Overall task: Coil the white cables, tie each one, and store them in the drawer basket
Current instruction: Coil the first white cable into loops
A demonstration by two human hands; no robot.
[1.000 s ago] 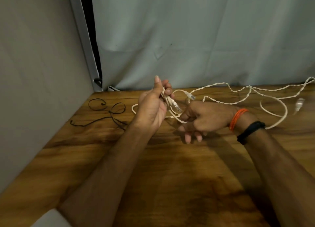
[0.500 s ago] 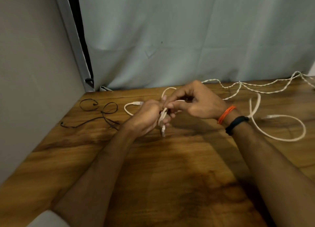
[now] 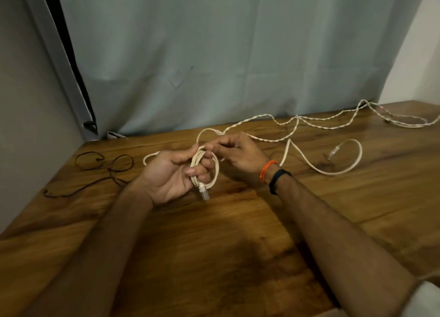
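Since half a second ago a proper loop has formed: where I had only a pinched bundle between both hands, the white cable [image 3: 215, 166] now makes a small coil of a couple of turns around my left fingers, and the view has swung a little so more of the tabletop [image 3: 238, 245] to the right shows. My left hand [image 3: 173, 174] has its grip clamped on the coil, fingers curled through it, the plug end hanging just below. My right hand [image 3: 234, 152] pinches the running strand at the top of the coil, fingers together on it. I judge the task to be early: this first cable is only partly wound, with a long free tail [image 3: 333, 166] trailing right across the wood to its far connector, and nothing tied yet. A second, twisted white cable [image 3: 316, 121] lies loose along the back edge, untouched. A thin black cord [image 3: 104, 166] lies at the left, perhaps for tying. I see no drawer basket. The cable looks soft, cream-white and limp, holding its loops only because I grip them.
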